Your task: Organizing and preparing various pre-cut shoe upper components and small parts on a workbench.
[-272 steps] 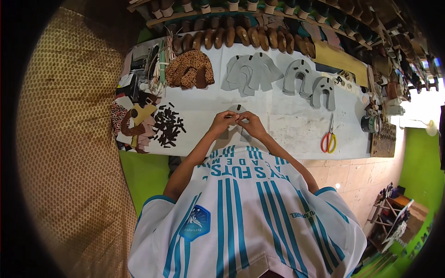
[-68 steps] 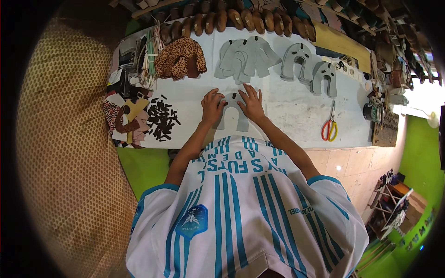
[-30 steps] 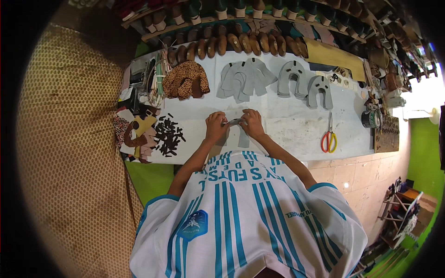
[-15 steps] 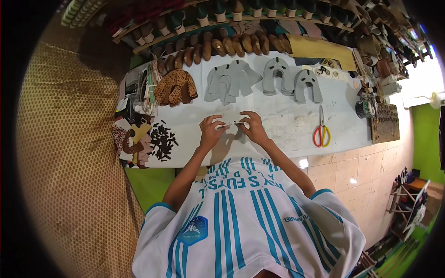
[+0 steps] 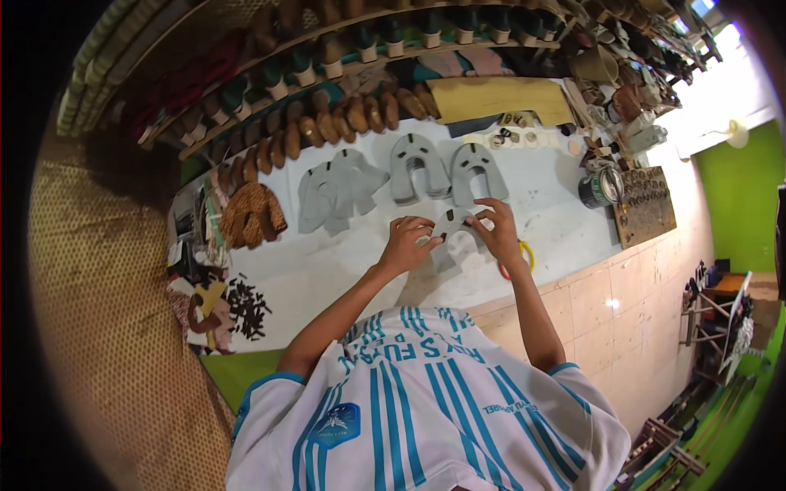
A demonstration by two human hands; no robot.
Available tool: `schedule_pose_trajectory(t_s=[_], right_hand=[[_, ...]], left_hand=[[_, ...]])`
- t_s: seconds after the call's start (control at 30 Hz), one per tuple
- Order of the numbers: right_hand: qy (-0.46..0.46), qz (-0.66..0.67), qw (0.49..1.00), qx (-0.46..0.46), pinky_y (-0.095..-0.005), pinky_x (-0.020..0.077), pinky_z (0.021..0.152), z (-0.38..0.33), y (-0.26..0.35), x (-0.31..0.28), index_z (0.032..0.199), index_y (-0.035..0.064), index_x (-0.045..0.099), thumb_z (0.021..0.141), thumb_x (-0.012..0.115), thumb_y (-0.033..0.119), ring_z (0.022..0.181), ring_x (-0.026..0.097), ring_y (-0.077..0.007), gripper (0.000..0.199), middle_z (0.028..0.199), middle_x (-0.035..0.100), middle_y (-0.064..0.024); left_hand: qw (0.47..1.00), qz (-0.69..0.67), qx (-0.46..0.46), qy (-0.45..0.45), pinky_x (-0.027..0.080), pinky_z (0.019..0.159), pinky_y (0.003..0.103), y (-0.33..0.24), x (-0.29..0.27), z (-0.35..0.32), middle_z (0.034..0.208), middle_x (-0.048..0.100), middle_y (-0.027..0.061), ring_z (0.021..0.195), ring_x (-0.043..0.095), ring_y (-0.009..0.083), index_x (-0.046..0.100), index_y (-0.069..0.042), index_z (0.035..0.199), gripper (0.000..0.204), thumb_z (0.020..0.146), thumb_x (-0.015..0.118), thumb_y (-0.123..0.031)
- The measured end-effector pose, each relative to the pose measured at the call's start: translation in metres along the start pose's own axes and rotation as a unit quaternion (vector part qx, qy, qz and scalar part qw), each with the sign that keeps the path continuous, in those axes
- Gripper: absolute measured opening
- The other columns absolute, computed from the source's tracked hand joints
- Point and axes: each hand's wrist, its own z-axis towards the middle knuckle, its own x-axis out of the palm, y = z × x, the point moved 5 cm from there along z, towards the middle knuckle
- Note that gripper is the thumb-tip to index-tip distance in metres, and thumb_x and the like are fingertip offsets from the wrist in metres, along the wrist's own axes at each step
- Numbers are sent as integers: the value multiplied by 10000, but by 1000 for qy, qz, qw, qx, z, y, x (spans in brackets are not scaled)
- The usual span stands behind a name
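Between my two hands is a grey U-shaped shoe-upper piece with small black strips on it. My left hand grips its left side, thumb and fingers closed near a black strip. On the other side my right hand pinches its edge. Just beyond are two stacks of similar grey U-shaped pieces, a left stack and a right stack, also bearing black strips. Scissors with red and yellow handles lie partly hidden behind my right hand.
Further left lie a loose grey pile, leopard-print pieces and a heap of black strips. Brown shoe lasts line the back, beside a yellow sheet. At right stand a tin can and a board with round marks.
The view has turned to the right. My hands have carried the grey piece rightward, closer to the right stack. It was seen nearly edge-on before; now its face and black strips show.
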Motion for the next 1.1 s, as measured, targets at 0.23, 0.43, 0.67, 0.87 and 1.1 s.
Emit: schedule_pose_trajectory(t_s=[0.23,0.43,0.67,0.87,1.1], right_hand=[[-27,-65,995,69,-440,433,1003,69,-115,-20,875,46,751,858,793,227,1169,580,-330,187,1228,676,-91],[-38,-77,993,86,-454,425,1013,113,-177,4,873,37,755,879,771,246,1181,573,-332,210,1233,668,-104],[-11,-77,991,111,-483,401,1037,126,-193,27,987,38,728,902,745,224,1222,540,-363,205,1275,630,-158],[-190,-107,974,59,-516,387,1046,113,-114,37,1215,76,603,904,700,108,1244,503,-431,327,1385,524,-236],[29,54,996,-67,-465,414,1037,82,7,171,1121,85,638,814,715,15,1241,533,-359,324,1315,587,-142]], left_hand=[[997,45,24,54,299,1070,460,27,53,135,1256,631,52,1248,505,242,736,-57,917,285,954,682,-335],[987,151,39,37,284,1077,480,53,64,197,1354,554,72,1333,423,261,724,-71,968,255,977,642,-312],[985,168,40,-9,276,1099,482,54,44,202,1374,542,68,1335,438,277,677,-109,1106,236,947,666,-284],[980,90,-54,-170,309,1084,494,102,-20,99,1351,570,52,1284,507,297,646,-157,1202,299,919,686,-248],[938,186,-229,-182,323,1076,519,241,-112,-20,1354,553,99,1283,476,332,624,-140,1293,399,910,689,-229]])
